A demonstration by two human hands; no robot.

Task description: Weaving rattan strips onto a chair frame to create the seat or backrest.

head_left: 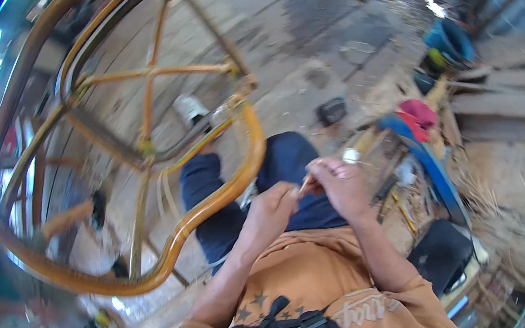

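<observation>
My left hand (271,213) and my right hand (342,183) meet above my lap, fingers closed in a pinch. Between them shows a short, thin tan piece (304,185), too small and blurred to name; both hands seem to grip it. To the left stands a bent-cane chair frame (213,207), glossy yellow-brown, tilted, with crossed struts and bound joints. Its curved rail passes close to my left forearm, and neither hand touches it. Pale thin strands (169,194) hang from the frame beside my knee.
A blue curved tray-like thing (438,179) with a red cloth (417,115) and tools lies at right. Beyond are a blue bucket (450,43) and a dark small box (331,111) on the plank floor (271,51). Another person's leg (70,219) shows behind the frame.
</observation>
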